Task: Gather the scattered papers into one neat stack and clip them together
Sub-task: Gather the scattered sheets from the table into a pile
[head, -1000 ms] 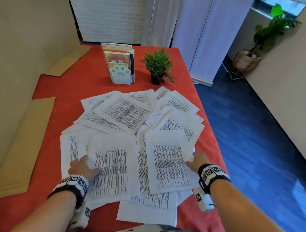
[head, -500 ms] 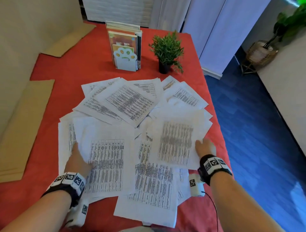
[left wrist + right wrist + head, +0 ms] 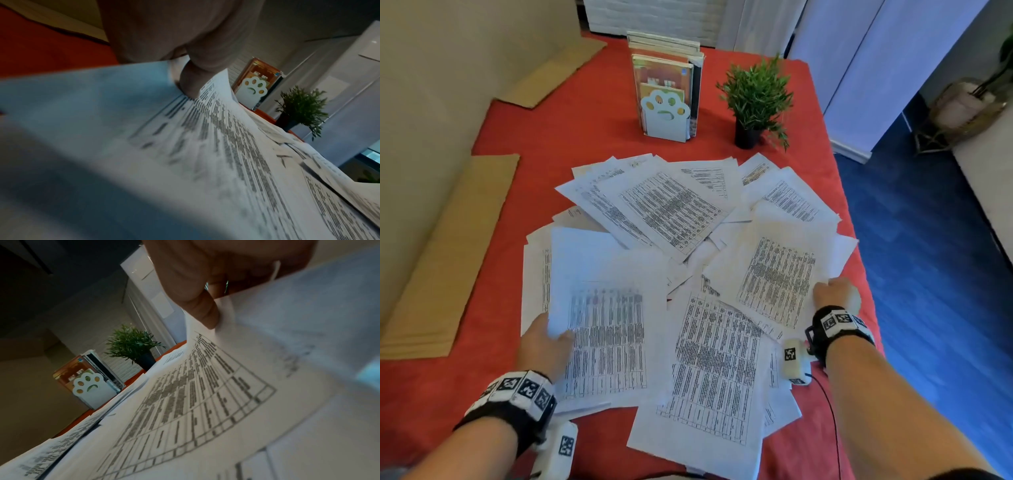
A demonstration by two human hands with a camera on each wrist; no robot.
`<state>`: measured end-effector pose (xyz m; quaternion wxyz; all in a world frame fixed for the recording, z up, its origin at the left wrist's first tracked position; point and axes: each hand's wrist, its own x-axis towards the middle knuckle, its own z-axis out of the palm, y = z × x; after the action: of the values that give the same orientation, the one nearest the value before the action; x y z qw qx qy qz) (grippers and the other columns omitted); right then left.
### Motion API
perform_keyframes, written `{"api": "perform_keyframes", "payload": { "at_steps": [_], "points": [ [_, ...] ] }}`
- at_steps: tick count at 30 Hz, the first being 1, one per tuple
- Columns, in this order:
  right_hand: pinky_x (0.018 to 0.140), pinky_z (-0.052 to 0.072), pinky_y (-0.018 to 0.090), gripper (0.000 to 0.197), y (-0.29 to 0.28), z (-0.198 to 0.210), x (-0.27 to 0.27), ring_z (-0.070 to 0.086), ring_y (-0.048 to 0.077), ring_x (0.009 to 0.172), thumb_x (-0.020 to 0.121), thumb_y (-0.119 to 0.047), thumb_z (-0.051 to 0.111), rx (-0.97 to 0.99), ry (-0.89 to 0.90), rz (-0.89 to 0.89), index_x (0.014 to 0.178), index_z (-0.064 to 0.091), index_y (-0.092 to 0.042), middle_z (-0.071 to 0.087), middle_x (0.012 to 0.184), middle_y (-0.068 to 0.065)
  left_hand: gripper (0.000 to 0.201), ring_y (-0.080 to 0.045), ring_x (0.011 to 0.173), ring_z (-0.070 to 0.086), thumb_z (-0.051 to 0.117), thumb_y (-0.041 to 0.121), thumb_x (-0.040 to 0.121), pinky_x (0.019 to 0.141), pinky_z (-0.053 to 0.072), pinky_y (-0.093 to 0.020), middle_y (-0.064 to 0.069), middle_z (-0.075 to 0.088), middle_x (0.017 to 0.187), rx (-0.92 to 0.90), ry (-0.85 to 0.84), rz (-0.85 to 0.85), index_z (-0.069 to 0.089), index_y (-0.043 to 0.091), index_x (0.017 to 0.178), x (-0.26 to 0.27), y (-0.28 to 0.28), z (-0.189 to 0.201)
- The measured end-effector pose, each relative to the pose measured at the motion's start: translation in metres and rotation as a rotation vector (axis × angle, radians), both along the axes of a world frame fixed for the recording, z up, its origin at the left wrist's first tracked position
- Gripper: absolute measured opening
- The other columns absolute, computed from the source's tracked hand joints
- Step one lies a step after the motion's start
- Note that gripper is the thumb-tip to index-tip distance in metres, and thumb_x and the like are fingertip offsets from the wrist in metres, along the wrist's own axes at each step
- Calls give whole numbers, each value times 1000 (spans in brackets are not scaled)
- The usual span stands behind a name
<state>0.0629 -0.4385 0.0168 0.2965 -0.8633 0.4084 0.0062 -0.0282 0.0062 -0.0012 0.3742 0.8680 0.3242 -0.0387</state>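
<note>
Several printed sheets of paper (image 3: 667, 209) lie fanned out and overlapping on the red tablecloth (image 3: 585, 130). My left hand (image 3: 544, 342) pinches the left edge of a near-left sheet (image 3: 606, 329); in the left wrist view its thumb (image 3: 191, 81) presses on top of that sheet (image 3: 185, 146). My right hand (image 3: 832, 294) pinches the right edge of a sheet (image 3: 774, 274) at the near right, lifted a little; the right wrist view shows the thumb (image 3: 197, 305) on that sheet (image 3: 205, 394). No clip is in view.
A white paw-print holder (image 3: 666, 113) full of books stands at the back centre, with a small potted plant (image 3: 755, 99) to its right. Brown cardboard pieces (image 3: 445, 253) lie along the left. The table's right edge drops to a blue floor (image 3: 935, 240).
Both hands have slid forward over the pile. The right hand has carried its sheet up and to the right; the left hand has shifted its sheet forward and now pinches the edge.
</note>
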Motion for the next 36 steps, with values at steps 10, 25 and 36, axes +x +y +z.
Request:
{"api": "perform_keyframes", "payload": {
  "at_steps": [10, 25, 36],
  "points": [
    [78, 52, 37, 30, 8, 7, -43, 62, 32, 90, 82, -1, 54, 209, -74, 81, 111, 56, -7, 66, 98, 14, 20, -29, 88, 55, 54, 8, 89, 81, 39, -37, -22, 62, 107, -144, -126, 281, 55, 2, 108, -14, 24, -10],
    [47, 40, 17, 12, 83, -21, -125, 50, 16, 55, 81, -9, 60, 278, 62, 315, 75, 62, 1, 52, 84, 10, 51, -33, 135, 30, 55, 31, 89, 112, 28, -47, -8, 31, 150, 148, 168, -60, 50, 4, 131, -22, 9, -8],
    [58, 41, 22, 5, 101, -21, -138, 56, 19, 74, 83, -11, 60, 374, 51, 398, 88, 60, -14, 62, 78, 1, 17, -30, 76, 58, 63, 7, 82, 68, 48, -37, -14, 62, 90, 62, 32, -163, 57, 3, 97, -33, -5, -13]
  ]
}}
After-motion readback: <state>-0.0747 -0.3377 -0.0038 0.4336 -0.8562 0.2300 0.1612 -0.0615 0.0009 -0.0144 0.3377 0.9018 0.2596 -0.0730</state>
